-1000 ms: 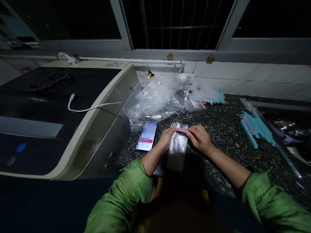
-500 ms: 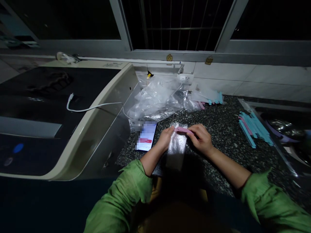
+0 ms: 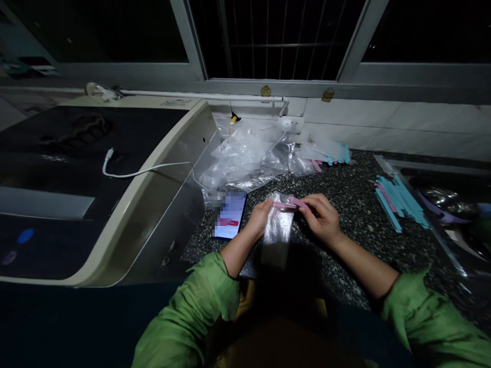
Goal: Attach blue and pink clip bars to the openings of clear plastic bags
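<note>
Left hand [image 3: 261, 217] grips bag [image 3: 276, 230] near its top; right hand [image 3: 322, 217] pinches pink clip [image 3: 298, 202], which lies across that end. Fingers partly hide clip. Bag's lower end fades into shadow over tabletop [image 3: 353, 199]. Phone [image 3: 232, 217] beside left hand: part pixelated, text unreadable. Washer [image 3: 182, 158] cut off at left, print illegible.

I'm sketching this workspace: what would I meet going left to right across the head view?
Large appliance, phone, left hand, clear plastic bag, right hand, pile of blue and pink strips, shiny metal vessel.
</note>
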`<state>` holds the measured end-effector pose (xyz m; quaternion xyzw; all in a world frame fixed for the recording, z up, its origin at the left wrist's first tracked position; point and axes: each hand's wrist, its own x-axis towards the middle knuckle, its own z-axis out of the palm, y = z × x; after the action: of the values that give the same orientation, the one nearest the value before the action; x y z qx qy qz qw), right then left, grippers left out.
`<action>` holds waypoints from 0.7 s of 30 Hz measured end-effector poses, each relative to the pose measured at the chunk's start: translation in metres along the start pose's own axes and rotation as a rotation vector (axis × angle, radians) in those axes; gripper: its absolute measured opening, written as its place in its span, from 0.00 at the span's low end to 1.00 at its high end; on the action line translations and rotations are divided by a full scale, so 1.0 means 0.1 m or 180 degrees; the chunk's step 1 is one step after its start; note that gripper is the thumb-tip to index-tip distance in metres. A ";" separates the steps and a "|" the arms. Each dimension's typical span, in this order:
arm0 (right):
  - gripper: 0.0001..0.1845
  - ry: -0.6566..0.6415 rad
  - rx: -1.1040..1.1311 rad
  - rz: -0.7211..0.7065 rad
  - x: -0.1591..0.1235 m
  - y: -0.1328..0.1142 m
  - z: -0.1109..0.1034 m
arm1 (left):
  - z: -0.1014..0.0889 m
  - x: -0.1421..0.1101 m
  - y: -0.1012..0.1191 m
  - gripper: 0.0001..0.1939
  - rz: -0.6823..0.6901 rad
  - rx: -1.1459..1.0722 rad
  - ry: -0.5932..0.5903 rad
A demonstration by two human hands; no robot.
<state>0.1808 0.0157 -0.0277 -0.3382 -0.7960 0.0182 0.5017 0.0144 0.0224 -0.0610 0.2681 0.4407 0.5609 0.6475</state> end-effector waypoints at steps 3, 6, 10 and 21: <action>0.06 0.0038 -0.0013 0.0020 0.00 0.00 -0.02 | 0.00 -0.01 0.01 0.21 0.0048 0.0131 0.0030; 0.06 0.0058 -0.0005 0.0013 0.01 0.01 -0.01 | -0.04 -0.03 0.06 0.20 0.0279 0.0504 0.0119; 0.07 0.0068 0.0129 -0.0059 0.02 0.02 0.06 | -0.16 -0.06 0.19 0.17 0.1003 0.1029 0.0466; 0.05 0.0145 0.0240 0.0196 0.04 0.09 0.13 | -0.23 -0.02 0.28 0.19 0.1168 0.1162 0.0915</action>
<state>0.1736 0.0287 -0.0341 -0.3437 -0.7723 0.0558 0.5313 -0.0191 0.0234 -0.0479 0.3732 0.5657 0.6123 0.4072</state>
